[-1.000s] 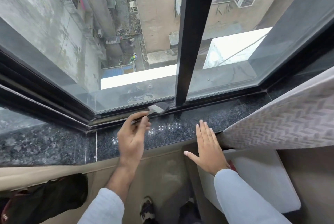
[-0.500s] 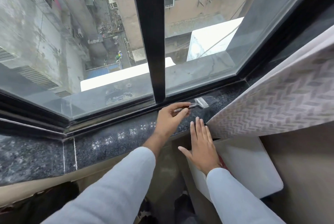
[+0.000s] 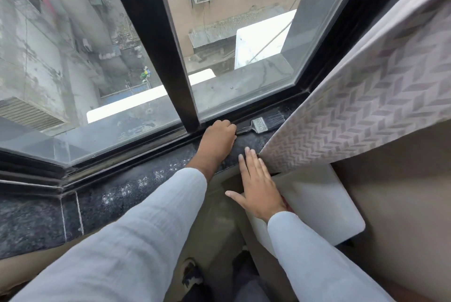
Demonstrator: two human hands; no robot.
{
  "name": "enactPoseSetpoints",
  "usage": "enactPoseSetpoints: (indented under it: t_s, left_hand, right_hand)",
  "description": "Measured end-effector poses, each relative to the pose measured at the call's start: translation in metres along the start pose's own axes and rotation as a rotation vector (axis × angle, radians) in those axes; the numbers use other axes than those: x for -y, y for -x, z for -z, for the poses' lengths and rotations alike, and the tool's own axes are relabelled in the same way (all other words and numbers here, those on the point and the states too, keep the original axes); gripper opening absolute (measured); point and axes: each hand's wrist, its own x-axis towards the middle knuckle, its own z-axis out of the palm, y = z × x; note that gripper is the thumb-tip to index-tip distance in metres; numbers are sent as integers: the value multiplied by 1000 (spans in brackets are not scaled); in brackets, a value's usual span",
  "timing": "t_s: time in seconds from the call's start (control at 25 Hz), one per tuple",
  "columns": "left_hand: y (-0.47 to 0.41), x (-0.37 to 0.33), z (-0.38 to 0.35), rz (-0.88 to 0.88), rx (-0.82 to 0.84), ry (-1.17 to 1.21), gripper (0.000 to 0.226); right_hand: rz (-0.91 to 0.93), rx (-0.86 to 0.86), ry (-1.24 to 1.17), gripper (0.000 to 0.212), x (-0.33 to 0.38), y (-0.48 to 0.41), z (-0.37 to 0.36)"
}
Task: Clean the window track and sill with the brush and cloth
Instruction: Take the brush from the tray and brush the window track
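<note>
Brushing the window track (image 3: 136, 153) near the right corner, left hand (image 3: 218, 134) clamped on the brush (image 3: 262, 124) handle.
Bristles sit in the track just beside the curtain (image 3: 361, 96) (could snag it, smear grit). Right hand (image 3: 256, 179) flat, fingers together, on the sill (image 3: 136, 187) edge; might slip. Cloth not visible.

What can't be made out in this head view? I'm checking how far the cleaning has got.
- Track's right end: covered by the patterned curtain.
- Brush handle: mostly hidden inside the left hand; its bristle tips reach the curtain edge.
- Cloth: none identifiable in the frame.
- Dust in the window track: too dark to judge.
- Sill under the left sleeve: hidden.
- Right hand: fingers flat, holding nothing.
</note>
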Motion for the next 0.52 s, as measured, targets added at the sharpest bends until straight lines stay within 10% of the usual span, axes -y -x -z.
enactPoseSetpoints:
  t_s: [0.24, 0.52]
  left_hand:
    - [71, -33, -27, -249, -196, 276, 11]
    - [56, -145, -114, -483, 497, 114, 42]
  right_hand:
    - [-230, 6, -198, 99, -41, 107, -46]
    - [-413, 92, -193, 100, -91, 212, -111]
